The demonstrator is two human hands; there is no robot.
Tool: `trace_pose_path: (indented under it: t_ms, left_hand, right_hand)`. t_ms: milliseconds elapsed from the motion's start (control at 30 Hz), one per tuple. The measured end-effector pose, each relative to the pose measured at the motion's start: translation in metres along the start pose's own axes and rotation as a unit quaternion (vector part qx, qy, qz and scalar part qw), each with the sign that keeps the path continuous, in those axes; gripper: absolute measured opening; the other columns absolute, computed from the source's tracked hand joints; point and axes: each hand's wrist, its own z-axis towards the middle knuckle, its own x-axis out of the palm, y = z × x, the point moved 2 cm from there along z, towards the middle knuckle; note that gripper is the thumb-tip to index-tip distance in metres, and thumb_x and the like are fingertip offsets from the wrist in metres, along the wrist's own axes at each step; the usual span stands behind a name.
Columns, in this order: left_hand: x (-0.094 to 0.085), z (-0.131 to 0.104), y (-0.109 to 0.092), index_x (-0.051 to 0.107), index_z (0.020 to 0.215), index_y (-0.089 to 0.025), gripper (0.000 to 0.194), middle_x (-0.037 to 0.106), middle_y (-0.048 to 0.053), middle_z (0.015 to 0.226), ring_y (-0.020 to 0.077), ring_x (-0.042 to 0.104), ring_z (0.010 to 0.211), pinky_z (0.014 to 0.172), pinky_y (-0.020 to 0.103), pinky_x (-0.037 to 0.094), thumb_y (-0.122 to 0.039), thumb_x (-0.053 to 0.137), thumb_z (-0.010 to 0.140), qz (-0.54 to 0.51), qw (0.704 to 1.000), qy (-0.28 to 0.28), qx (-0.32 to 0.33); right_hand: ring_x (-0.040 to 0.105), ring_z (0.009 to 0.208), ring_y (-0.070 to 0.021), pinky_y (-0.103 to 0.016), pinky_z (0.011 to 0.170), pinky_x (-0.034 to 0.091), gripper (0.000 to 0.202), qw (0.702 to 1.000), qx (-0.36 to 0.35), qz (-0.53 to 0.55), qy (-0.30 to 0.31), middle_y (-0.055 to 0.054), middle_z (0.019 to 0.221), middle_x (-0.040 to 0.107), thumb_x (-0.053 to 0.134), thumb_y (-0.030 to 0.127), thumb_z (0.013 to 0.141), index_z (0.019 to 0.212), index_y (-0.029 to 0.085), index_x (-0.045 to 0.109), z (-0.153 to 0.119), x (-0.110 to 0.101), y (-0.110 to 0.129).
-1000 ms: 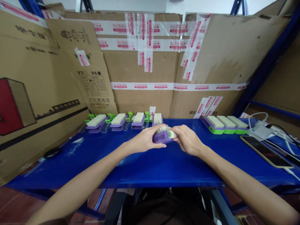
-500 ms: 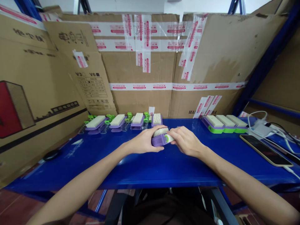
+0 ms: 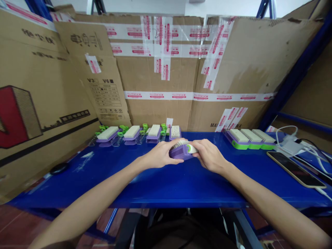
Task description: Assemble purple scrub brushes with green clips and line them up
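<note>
Above the middle of the blue table I hold a purple scrub brush [image 3: 179,152] with pale bristles facing up and away. My left hand [image 3: 161,154] wraps round its left side, thumb along the near face. At the brush's right end, the fingers of my right hand [image 3: 208,154] are closed on a white and green part [image 3: 192,149] that touches the brush. The right fingertips are partly hidden behind it. Just behind the hands, another purple brush [image 3: 175,132] lies bristles up.
Purple brushes with green clips [image 3: 132,134] line the table's back left. Three brushes with green bases [image 3: 249,139] stand together at the right, near a phone [image 3: 295,168] and white cables [image 3: 315,152]. A taped cardboard wall [image 3: 160,110] closes the back; a black round object [image 3: 59,168] lies left.
The brush in my hands has turned slightly, and the white and green part at its right end has shifted a little right and up with my right hand. The camera view has shifted slightly.
</note>
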Motion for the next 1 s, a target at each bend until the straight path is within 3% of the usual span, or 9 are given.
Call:
trace_pose_path:
  t_ms: [267,467,700,867,1000]
  left_hand:
    - [0.006,0.001,0.01,0.06,0.162,-0.026,0.079,0.077,0.009,0.15,0.0321,0.079,0.127,0.114,0.045,0.061,-0.053,0.089,0.093,0.0,1.0,-0.024,0.011]
    - [0.013,-0.001,0.007,0.061,0.16,-0.025,0.077,0.076,0.01,0.151,0.0308,0.078,0.128,0.117,0.047,0.061,-0.041,0.09,0.09,-0.021,0.998,-0.045,0.037]
    - [0.005,-0.001,0.004,0.057,0.164,-0.028,0.085,0.067,0.011,0.164,0.037,0.068,0.148,0.13,0.055,0.051,-0.034,0.091,0.086,-0.014,0.999,-0.017,0.032]
    - [0.005,-0.002,0.003,0.049,0.17,-0.03,0.098,0.061,0.013,0.17,0.0399,0.064,0.153,0.132,0.061,0.048,-0.039,0.094,0.084,-0.013,0.999,0.005,0.029]
    - [0.005,-0.003,0.002,0.048,0.171,-0.029,0.096,0.062,0.013,0.168,0.0384,0.067,0.149,0.129,0.057,0.051,-0.033,0.09,0.084,-0.013,1.0,0.01,0.026]
  right_hand:
    - [0.075,0.101,-0.0312,-0.046,0.088,0.062,0.049,1.0,0.015,0.017,0.01,-0.017,0.127,0.078,0.047,0.045,0.122,0.164,0.02,0.045,0.0,-0.002,-0.004]
    - [0.074,0.099,-0.0318,-0.047,0.085,0.061,0.058,1.0,0.005,0.012,0.011,-0.018,0.125,0.078,0.052,0.058,0.119,0.16,0.017,0.048,0.004,-0.005,0.003]
    - [0.072,0.094,-0.0289,-0.043,0.081,0.057,0.05,0.999,-0.015,-0.007,0.032,-0.015,0.116,0.08,0.044,0.058,0.121,0.147,0.018,0.062,0.003,0.0,0.004]
    - [0.071,0.094,-0.0287,-0.044,0.082,0.058,0.048,0.999,-0.031,-0.005,0.034,-0.015,0.114,0.08,0.046,0.056,0.121,0.144,0.018,0.064,0.002,0.001,0.005]
    - [0.072,0.095,-0.0286,-0.044,0.083,0.06,0.047,0.999,-0.038,-0.012,0.027,-0.015,0.114,0.08,0.045,0.055,0.121,0.142,0.017,0.064,0.004,0.0,0.006]
